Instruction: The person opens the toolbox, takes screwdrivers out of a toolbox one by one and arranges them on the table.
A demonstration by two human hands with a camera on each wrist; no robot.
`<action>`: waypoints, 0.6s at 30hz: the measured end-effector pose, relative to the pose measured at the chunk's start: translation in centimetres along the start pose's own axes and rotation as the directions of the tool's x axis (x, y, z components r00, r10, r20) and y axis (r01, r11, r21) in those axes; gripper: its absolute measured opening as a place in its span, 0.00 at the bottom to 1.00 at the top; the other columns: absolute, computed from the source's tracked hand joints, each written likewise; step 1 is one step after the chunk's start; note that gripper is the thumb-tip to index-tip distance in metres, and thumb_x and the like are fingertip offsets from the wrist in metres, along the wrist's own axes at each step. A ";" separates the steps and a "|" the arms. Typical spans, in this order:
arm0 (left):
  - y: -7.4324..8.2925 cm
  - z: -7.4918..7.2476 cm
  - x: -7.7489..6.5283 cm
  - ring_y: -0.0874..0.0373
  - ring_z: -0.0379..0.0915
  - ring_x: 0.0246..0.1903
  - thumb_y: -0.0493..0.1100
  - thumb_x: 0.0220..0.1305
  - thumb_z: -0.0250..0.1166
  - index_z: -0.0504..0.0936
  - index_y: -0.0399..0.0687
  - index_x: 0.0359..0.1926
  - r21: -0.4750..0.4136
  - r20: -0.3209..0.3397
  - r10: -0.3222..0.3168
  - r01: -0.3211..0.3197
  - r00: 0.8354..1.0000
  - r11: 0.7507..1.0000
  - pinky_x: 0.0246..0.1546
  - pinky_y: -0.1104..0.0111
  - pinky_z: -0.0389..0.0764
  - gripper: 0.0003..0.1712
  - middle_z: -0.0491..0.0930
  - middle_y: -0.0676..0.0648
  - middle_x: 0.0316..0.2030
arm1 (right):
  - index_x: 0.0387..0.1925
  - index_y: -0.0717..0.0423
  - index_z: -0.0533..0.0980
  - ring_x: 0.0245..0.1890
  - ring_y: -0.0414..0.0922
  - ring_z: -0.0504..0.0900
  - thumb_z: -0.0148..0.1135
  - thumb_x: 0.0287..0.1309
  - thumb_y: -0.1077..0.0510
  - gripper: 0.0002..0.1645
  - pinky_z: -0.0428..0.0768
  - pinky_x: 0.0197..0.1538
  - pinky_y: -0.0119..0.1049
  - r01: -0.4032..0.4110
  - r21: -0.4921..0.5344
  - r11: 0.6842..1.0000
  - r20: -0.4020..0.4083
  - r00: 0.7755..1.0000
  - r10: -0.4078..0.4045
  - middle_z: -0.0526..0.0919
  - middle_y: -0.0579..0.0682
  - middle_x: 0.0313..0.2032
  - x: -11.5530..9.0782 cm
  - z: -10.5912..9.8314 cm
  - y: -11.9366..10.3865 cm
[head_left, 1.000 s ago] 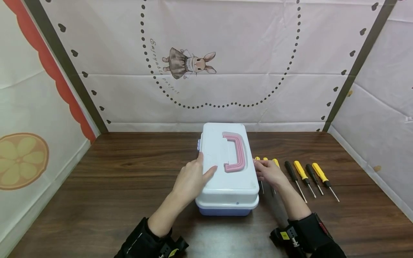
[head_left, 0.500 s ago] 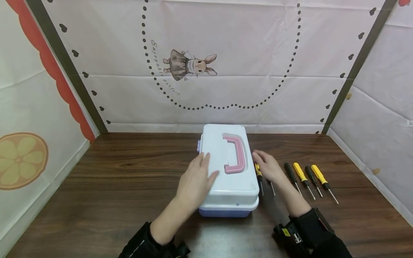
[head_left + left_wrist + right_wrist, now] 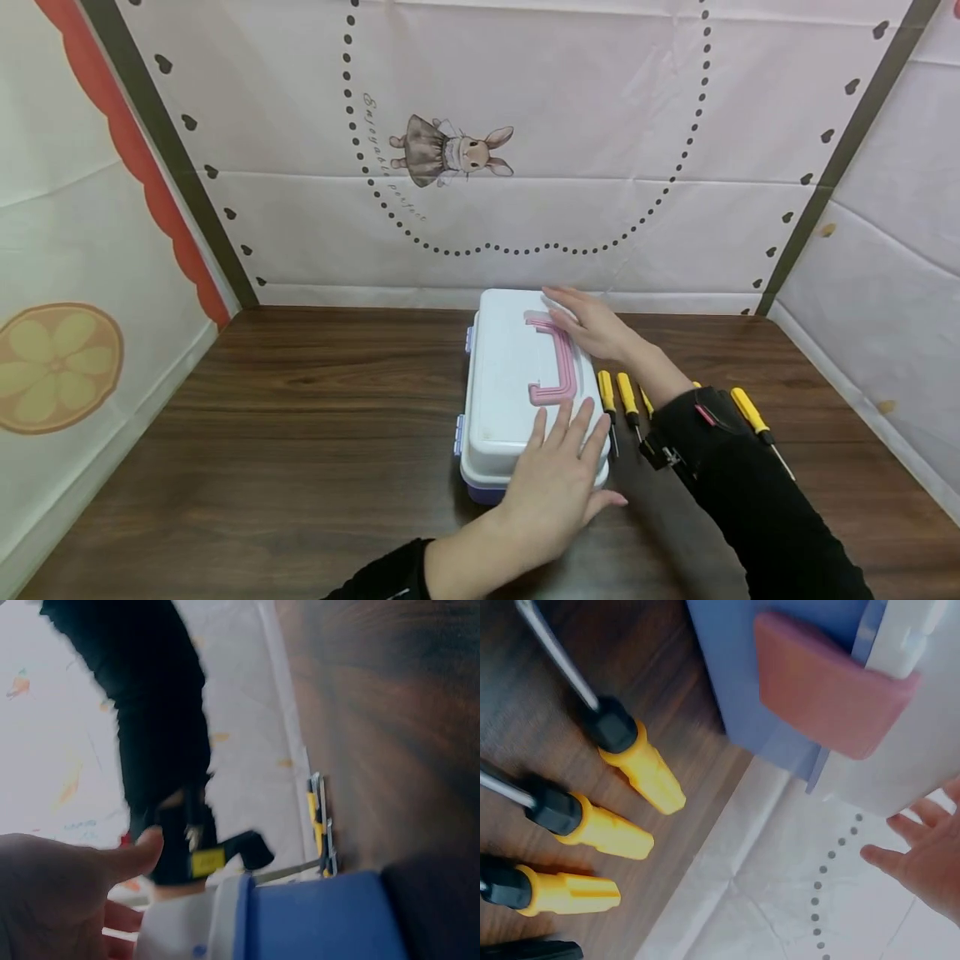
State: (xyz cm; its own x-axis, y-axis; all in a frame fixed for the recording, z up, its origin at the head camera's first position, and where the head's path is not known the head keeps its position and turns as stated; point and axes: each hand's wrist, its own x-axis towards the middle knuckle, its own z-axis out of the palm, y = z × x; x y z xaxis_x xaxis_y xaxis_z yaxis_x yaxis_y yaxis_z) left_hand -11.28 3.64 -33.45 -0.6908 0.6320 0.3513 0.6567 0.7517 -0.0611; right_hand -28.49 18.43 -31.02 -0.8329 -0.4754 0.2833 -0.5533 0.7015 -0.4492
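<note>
A white-lidded box [image 3: 498, 358] with a blue base [image 3: 322, 919] and a pink handle [image 3: 564, 367] stands closed on the dark wooden table. Over the near end of its lid my left hand [image 3: 551, 483] lies with fingers spread. My right hand [image 3: 592, 325] reaches to the lid's far right corner, fingers extended near the handle. In the right wrist view a pink latch [image 3: 832, 686] sits against the box's side, and the fingertips are right at the white lid edge. Purple hinges [image 3: 459, 435] show along the left side in the head view.
Several screwdrivers lie on the table right of the box. A yellow-handled screwdriver [image 3: 607, 392] is close beside it; another yellow screwdriver [image 3: 750, 410] lies farthest right. My right forearm covers some of them. A white printed cloth [image 3: 600, 208] hangs behind the table.
My left hand has moved from the box's left side to the near end of its lid. My right hand has gone from beside the screwdrivers forward to the far right corner of the lid.
</note>
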 end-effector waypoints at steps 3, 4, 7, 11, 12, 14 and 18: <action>0.5 0.5 0.1 0.49 0.56 0.60 0.63 0.60 0.48 0.65 0.46 0.61 0.080 -0.040 -0.011 0.014 0.999 0.997 0.58 0.57 0.58 0.35 0.61 0.43 0.61 | 0.62 0.58 0.60 0.62 0.57 0.54 0.43 0.64 0.55 0.26 0.55 0.60 0.53 0.007 -0.032 0.999 0.044 0.999 -0.005 0.56 0.62 0.63 0.8 0.2 0.3; 0.6 0.7 0.1 0.49 0.57 0.59 0.61 0.60 0.50 0.67 0.47 0.60 0.102 -0.077 -0.006 0.014 0.997 0.995 0.57 0.57 0.59 0.33 0.63 0.44 0.60 | 0.62 0.57 0.61 0.62 0.57 0.54 0.43 0.64 0.56 0.25 0.55 0.60 0.53 0.007 -0.035 0.999 0.050 0.999 -0.005 0.56 0.62 0.63 1.0 0.2 0.4; 0.6 1.1 0.2 0.49 0.61 0.57 0.57 0.59 0.55 0.73 0.47 0.55 0.147 -0.189 0.013 0.015 0.982 0.989 0.54 0.59 0.64 0.27 0.68 0.44 0.56 | 0.62 0.56 0.62 0.62 0.56 0.55 0.44 0.64 0.57 0.25 0.55 0.60 0.53 -0.003 -0.026 1.000 0.053 0.999 0.004 0.57 0.60 0.63 1.2 0.2 0.6; 0.3 1.3 0.1 0.50 0.65 0.54 0.57 0.57 0.57 0.76 0.49 0.51 0.182 -0.266 0.035 0.014 0.963 0.983 0.51 0.60 0.68 0.25 0.72 0.45 0.53 | 0.62 0.55 0.62 0.63 0.55 0.54 0.43 0.64 0.57 0.24 0.54 0.60 0.52 -0.004 0.000 1.000 0.046 0.999 0.004 0.57 0.58 0.63 1.0 0.1 0.8; 0.2 1.2 0.1 0.51 0.66 0.54 0.58 0.57 0.56 0.77 0.49 0.50 0.184 -0.271 0.039 0.012 0.962 0.983 0.51 0.60 0.68 0.25 0.72 0.45 0.52 | 0.62 0.56 0.61 0.63 0.55 0.53 0.43 0.64 0.57 0.24 0.54 0.60 0.53 0.000 0.006 1.000 0.045 0.999 0.000 0.57 0.58 0.63 0.9 0.1 0.9; 0.0 1.1 -0.1 0.51 0.67 0.53 0.59 0.56 0.56 0.78 0.50 0.49 0.190 -0.282 0.047 0.008 0.958 0.982 0.50 0.60 0.69 0.25 0.74 0.46 0.51 | 0.62 0.57 0.61 0.63 0.55 0.52 0.42 0.65 0.57 0.25 0.52 0.61 0.52 0.005 0.022 1.000 0.038 0.999 -0.006 0.56 0.58 0.64 0.5 0.1 1.0; -0.7 0.8 -0.8 0.53 0.70 0.51 0.59 0.53 0.60 0.80 0.50 0.45 0.171 -0.299 0.048 0.005 0.953 0.985 0.48 0.60 0.71 0.23 0.76 0.48 0.49 | 0.62 0.58 0.60 0.64 0.55 0.50 0.41 0.65 0.55 0.25 0.50 0.62 0.52 0.015 0.028 0.999 0.006 1.000 -0.015 0.55 0.58 0.64 -0.6 0.2 1.2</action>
State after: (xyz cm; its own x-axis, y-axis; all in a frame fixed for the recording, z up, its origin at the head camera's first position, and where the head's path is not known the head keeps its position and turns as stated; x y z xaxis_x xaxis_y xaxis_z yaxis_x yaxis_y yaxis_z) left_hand -11.40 2.75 -34.42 -0.5367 0.5818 0.6112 0.5920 0.7757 -0.2186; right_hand -28.64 19.45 -31.92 -0.8245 -0.4891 0.2845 -0.5647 0.6792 -0.4689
